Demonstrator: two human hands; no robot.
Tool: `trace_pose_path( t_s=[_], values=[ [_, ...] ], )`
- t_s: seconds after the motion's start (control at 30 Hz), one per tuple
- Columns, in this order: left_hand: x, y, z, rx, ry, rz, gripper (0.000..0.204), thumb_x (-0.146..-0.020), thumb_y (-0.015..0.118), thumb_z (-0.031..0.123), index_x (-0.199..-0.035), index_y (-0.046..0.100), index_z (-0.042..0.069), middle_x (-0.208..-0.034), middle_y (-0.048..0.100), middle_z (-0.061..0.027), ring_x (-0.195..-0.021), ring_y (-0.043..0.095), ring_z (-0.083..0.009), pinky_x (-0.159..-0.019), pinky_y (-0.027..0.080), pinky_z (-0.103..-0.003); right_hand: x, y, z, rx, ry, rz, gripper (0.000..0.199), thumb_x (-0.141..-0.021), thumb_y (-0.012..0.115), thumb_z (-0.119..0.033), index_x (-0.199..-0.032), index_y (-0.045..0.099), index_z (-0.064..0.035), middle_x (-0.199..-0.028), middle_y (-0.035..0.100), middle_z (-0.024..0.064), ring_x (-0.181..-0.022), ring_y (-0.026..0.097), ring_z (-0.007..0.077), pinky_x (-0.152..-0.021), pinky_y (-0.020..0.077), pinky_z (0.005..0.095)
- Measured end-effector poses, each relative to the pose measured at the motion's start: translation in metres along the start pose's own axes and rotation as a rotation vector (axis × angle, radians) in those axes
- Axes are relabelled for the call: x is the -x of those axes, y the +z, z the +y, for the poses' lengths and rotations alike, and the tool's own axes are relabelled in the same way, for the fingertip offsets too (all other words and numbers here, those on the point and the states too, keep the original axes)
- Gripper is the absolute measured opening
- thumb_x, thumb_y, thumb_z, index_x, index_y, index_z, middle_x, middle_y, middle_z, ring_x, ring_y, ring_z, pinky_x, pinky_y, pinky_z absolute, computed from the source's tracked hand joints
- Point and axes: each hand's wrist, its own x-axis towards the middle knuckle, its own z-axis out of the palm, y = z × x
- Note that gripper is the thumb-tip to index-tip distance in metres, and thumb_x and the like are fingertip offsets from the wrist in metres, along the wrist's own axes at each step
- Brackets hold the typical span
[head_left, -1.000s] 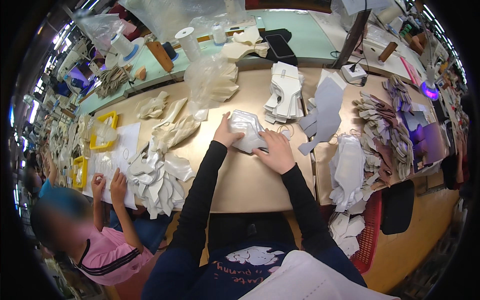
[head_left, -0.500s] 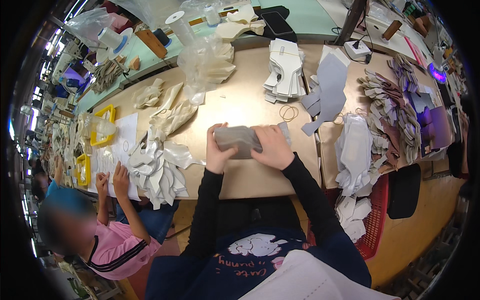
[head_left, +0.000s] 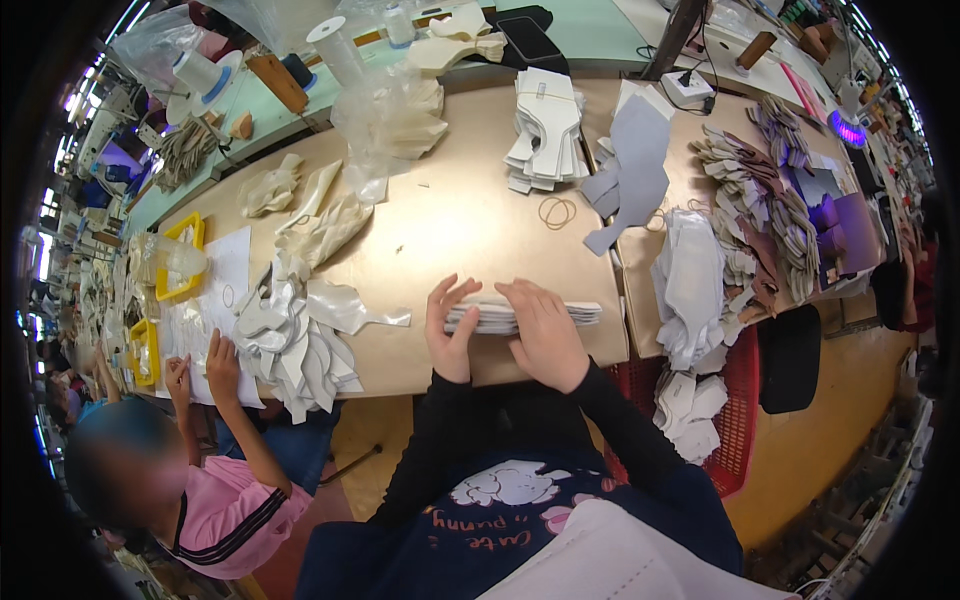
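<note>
A stack of thin grey-white cut pieces [head_left: 496, 319] stands at the table's near edge, its layered edges facing up. My left hand [head_left: 452, 328] grips the left end, with the thumb on the near side and the fingers curled at the far side. My right hand [head_left: 548, 332] lies across the middle and closes round the stack. The stack's right end sticks out past that hand, and its lower part is hidden.
White pieces [head_left: 300, 335] are heaped left, near a co-worker's hands [head_left: 222, 365]. A stacked white pile [head_left: 545, 130], rubber bands [head_left: 556, 212] and a grey piece [head_left: 636, 150] lie farther back. At right are bundled pieces [head_left: 690, 290] and a red basket [head_left: 738, 420].
The stack has turned from showing a broad grey face to showing its layered edges. Both hands have shifted along it, and the whole view has moved slightly.
</note>
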Motion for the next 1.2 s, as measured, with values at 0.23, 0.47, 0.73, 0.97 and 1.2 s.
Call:
trace_pose_path(
  t_s=[0.23, 0.47, 0.73, 0.97, 1.2],
  values=[
    [-0.013, -0.003, 0.0, 0.468, 0.044, -0.021, 0.068, -0.1, 0.058, 0.04, -0.152, 0.034, 0.004, -0.151, 0.044, -0.0177, -0.139, 0.042, -0.0243, -0.112, 0.038, -0.041, -0.015, -0.01, -0.005, -0.275, 0.255, -0.186, 0.06, -0.081, 0.072, -0.01, -0.135, 0.047, -0.0027, -0.119, 0.061, 0.0158, -0.111, 0.061, 0.0341, -0.102, 0.0438, 0.0424],
    [-0.001, -0.006, -0.033, 0.804, -0.405, 0.038, 0.06, -0.096, 0.065, 0.03, -0.146, 0.042, 0.005, -0.142, 0.053, -0.0104, -0.13, 0.052, -0.0293, -0.112, 0.04, -0.046, -0.029, -0.017, -0.004, -0.242, 0.065, 0.153, 0.041, -0.085, 0.075, -0.018, -0.122, 0.064, -0.0043, -0.13, 0.054, 0.0184, -0.118, 0.053, 0.0361, -0.102, 0.0443, 0.0431],
    [-0.009, -0.02, -0.045, 1.017, -0.544, 0.021, 0.048, -0.093, 0.065, 0.021, -0.134, 0.053, -0.001, -0.133, 0.061, -0.0143, -0.125, 0.056, -0.0321, -0.111, 0.042, -0.045, -0.057, 0.015, 0.119, 0.293, 0.303, 0.262, 0.021, -0.083, 0.074, -0.013, -0.101, 0.068, -0.005, -0.117, 0.062, 0.0106, -0.112, 0.057, 0.033, -0.097, 0.0437, 0.0467],
    [-0.015, -0.021, -0.048, 1.061, -0.504, -0.018, 0.049, -0.091, 0.065, 0.022, -0.133, 0.054, 0.0, -0.13, 0.063, -0.015, -0.123, 0.058, -0.0314, -0.11, 0.042, -0.044, -0.057, 0.018, 0.115, 0.083, 0.146, 0.54, 0.012, -0.085, 0.073, -0.008, -0.091, 0.064, -0.001, -0.107, 0.063, 0.012, -0.104, 0.06, 0.0336, -0.089, 0.0478, 0.0422],
    [-0.019, -0.02, -0.045, 1.068, -0.526, -0.023, 0.047, -0.092, 0.065, 0.024, -0.131, 0.056, 0.001, -0.132, 0.063, -0.0128, -0.124, 0.057, -0.0293, -0.11, 0.042, -0.042, -0.045, 0.022, 0.103, -0.838, 0.452, 0.847, 0.008, -0.1, 0.062, -0.009, -0.1, 0.064, -0.001, -0.094, 0.069, 0.005, -0.084, 0.065, 0.0117, -0.082, 0.0511, 0.0263]
  ],
)
